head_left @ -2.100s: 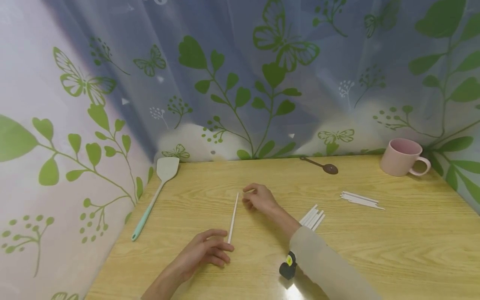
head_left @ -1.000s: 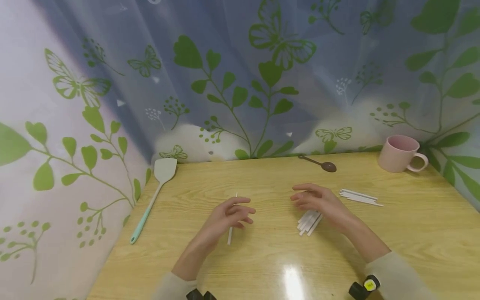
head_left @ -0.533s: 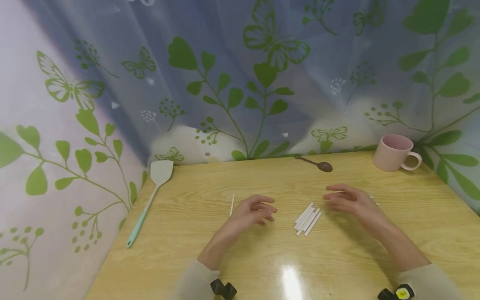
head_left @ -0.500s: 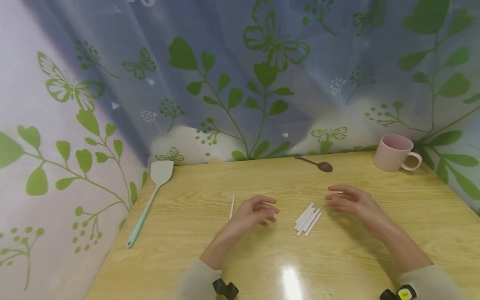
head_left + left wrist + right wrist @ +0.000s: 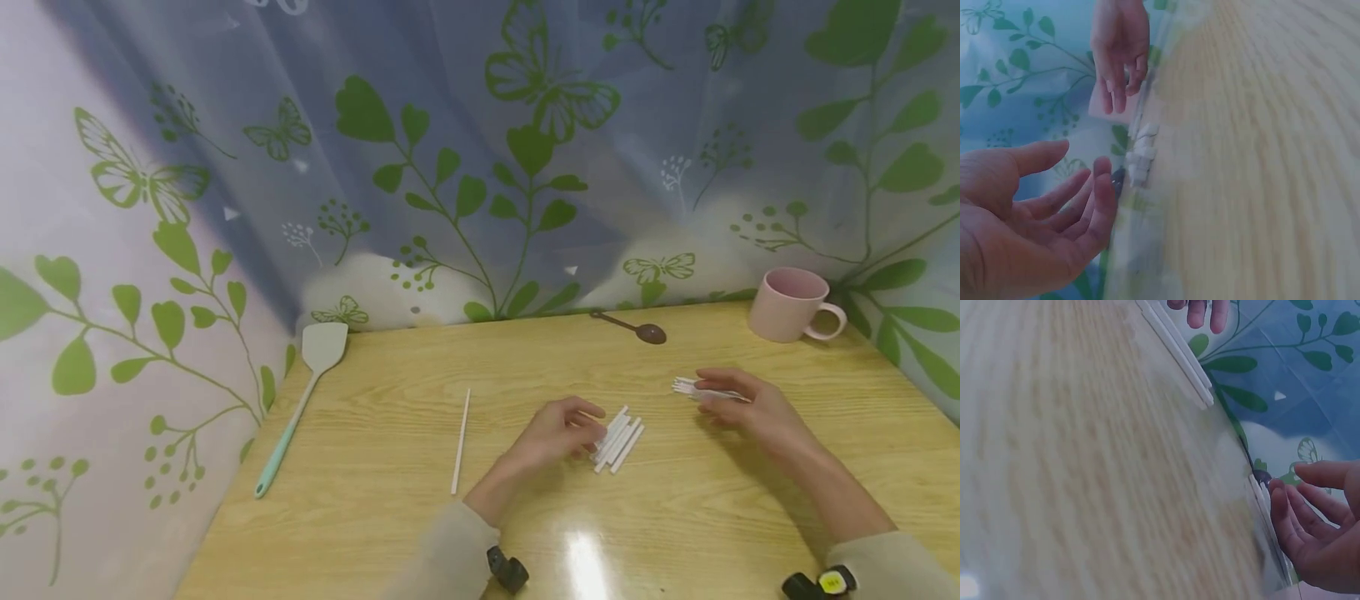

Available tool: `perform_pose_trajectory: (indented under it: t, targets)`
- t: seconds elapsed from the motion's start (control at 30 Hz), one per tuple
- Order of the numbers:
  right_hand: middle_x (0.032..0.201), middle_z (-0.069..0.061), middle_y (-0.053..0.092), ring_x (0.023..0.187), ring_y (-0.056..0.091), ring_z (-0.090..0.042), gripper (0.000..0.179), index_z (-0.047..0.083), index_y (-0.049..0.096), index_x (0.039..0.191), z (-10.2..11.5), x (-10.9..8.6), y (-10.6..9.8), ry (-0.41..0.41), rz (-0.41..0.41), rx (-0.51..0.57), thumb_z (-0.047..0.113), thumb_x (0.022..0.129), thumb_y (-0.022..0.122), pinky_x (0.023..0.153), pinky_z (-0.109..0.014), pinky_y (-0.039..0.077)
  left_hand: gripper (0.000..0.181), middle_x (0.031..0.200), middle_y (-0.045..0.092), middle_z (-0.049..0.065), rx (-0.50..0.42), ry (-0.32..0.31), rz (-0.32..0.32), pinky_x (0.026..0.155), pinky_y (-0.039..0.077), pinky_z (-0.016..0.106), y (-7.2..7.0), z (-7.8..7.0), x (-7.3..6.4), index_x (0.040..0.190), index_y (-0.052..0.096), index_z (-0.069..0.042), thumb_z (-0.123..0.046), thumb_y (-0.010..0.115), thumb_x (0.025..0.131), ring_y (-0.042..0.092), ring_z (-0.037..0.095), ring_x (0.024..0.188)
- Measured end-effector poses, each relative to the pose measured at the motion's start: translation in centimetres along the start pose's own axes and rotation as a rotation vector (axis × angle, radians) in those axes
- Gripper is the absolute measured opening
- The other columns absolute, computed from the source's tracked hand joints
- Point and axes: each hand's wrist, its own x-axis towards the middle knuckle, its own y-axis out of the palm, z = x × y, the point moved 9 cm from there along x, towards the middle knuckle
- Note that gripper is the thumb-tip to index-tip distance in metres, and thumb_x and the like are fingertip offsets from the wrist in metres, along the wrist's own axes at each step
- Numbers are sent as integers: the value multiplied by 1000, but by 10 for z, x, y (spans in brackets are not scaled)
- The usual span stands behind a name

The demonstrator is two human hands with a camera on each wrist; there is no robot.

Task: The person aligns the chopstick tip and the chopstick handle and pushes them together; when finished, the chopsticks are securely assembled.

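Note:
Just left of a small pile of thick white sticks (image 5: 621, 446), my left hand (image 5: 558, 433) hovers with loosely bent fingers; in the head view its fingertips overlap the pile's left edge. The left wrist view shows nothing in that hand (image 5: 1041, 231). Over a bundle of thinner white sticks (image 5: 684, 387) is my right hand (image 5: 753, 408), which hides much of the bundle. In the right wrist view its curved fingers (image 5: 1282, 515) are close beside the thin sticks (image 5: 1261, 500), with no grip visible. A single thin white stick (image 5: 461, 442) lies farther left.
A spatula (image 5: 303, 408) with a pale green handle lies along the table's left side. A dark brown spoon (image 5: 649, 333) lies near the back edge, and a pink mug (image 5: 783, 312) stands at the back right. Patterned curtain (image 5: 450, 167) borders the table.
Both hands have moved right. The left has gone from the single stick to the thick pile, the right from beside the single stick to the thin bundle. The sticks lie where they were.

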Motion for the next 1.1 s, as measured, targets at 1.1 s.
perform_pose_trajectory:
  t: [1.1]
  targets:
    - [77,-3,68,62,60,-11,41,-14,56,134,-19,13,-25,122,-138,-192,5,99,67,50,-26,48,18,77,63,-10,477,-30,-139,56,45,18,22,-3,18,100,73,-13,-16,84,86,56,3,63]
